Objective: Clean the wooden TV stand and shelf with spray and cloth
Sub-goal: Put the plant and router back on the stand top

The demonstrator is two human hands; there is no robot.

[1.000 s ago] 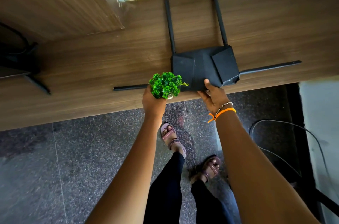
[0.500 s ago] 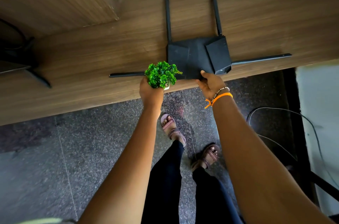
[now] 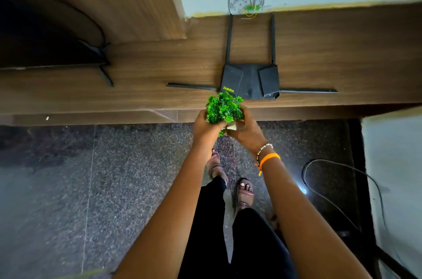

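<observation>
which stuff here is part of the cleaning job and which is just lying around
Part of the job:
- wooden stand, the surface to clean
- small green plant, in the grip of the left hand and right hand
- router, sitting on the stand

Just lying about:
- cable on the floor
- wall socket

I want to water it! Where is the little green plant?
The little green plant is held in both hands, mid-frame, just in front of the black router on the wooden stand.
</observation>
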